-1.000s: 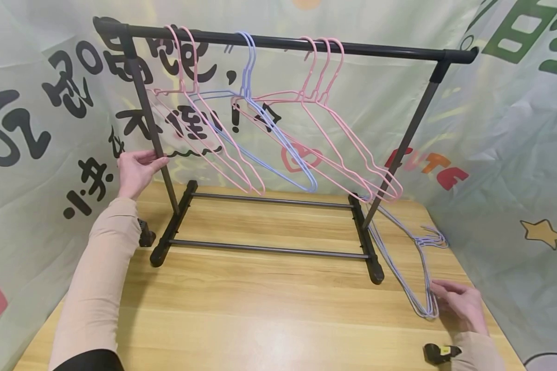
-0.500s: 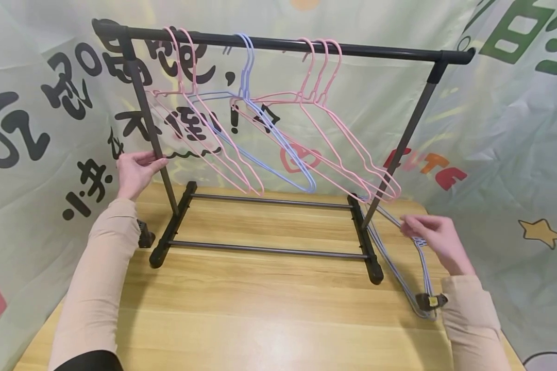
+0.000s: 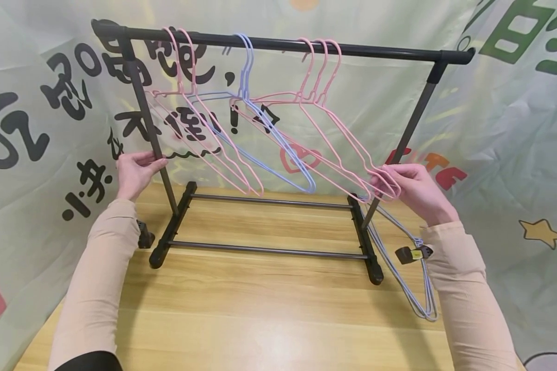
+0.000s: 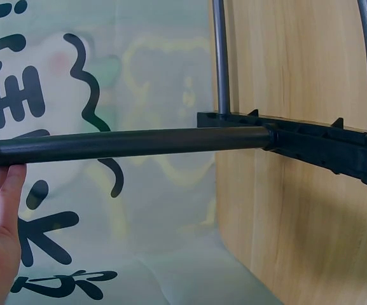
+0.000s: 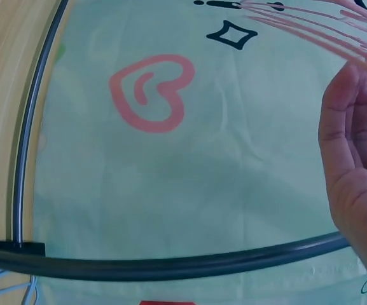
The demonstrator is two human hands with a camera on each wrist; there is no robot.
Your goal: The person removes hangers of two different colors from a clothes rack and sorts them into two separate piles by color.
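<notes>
A black garment rack point(image 3: 278, 44) stands on the wooden table. My left hand point(image 3: 138, 172) pinches its left upright post point(image 3: 145, 103) between thumb and fingers; the left wrist view shows fingers under that post point(image 4: 138, 143). My right hand point(image 3: 415, 188) is raised beside the right post, its fingertips pinching the lower corner of the pink hangers point(image 3: 348, 139). In the right wrist view the curled fingers point(image 5: 339, 121) meet the pink wires at the upper right; the exact contact is partly hidden. Blue hangers point(image 3: 278, 131) and more pink hangers point(image 3: 215, 129) hang farther left.
Several bluish-grey hangers point(image 3: 399, 257) lie stacked on the table by the rack's right foot point(image 3: 373, 268). A printed cloth point(image 3: 515, 154) encloses the table point(image 3: 259, 304) at the back and sides.
My right hand has left the hangers lying on the table, rising and moving left to the hanging pink hangers. The left hand stays on the post.
</notes>
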